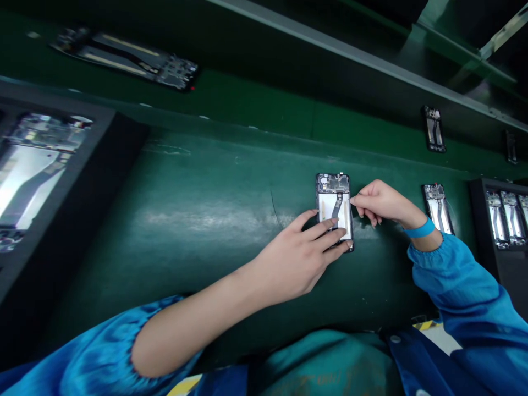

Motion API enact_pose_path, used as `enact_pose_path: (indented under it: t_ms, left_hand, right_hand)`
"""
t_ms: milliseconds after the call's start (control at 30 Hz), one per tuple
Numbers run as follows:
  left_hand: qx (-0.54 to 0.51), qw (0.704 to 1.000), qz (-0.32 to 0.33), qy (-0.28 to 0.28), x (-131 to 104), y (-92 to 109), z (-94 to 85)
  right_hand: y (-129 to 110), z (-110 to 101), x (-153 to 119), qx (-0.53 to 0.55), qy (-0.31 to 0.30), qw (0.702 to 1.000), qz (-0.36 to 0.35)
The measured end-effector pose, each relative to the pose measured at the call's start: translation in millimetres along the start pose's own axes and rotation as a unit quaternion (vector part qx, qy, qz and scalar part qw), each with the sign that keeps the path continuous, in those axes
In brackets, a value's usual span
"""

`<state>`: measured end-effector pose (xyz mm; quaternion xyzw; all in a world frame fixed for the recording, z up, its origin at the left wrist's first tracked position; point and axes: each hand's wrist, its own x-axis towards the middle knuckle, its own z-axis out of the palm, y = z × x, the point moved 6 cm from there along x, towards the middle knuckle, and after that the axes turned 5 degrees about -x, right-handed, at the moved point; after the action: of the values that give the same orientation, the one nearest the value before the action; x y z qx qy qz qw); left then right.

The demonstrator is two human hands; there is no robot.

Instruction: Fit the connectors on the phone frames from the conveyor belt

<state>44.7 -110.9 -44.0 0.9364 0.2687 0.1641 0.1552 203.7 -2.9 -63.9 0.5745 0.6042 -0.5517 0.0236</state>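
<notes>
An opened phone (339,204), its circuit board, pale battery area and dark flex cable exposed, lies on the green bench in front of me. My left hand (303,250) reaches across its lower half, with digits at both side edges, holding it against the surface. At the phone's upper right edge, my right hand (373,202) is closed, thumb and index finger pinched together. What is between those fingertips, if anything, is too small to make out. The left fingers hide part of the phone's lower end.
Another opened phone (438,208) lies beyond my right wrist. Farther back, phones (127,58) (434,129) rest on a green strip. Dark trays with opened phones stand left (101,132) and right (480,220). A thin dark line (274,206) marks the bench.
</notes>
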Motion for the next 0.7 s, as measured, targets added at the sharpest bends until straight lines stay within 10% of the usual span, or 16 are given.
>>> enact_pose_path:
  t_ms: [700]
  left_hand:
    - [-0.006,1.0,0.005,0.011,-0.3,-0.3,-1.3]
  right_hand:
    - [30.4,47.4,-50.7,-0.01,-0.081,0.996,0.031]
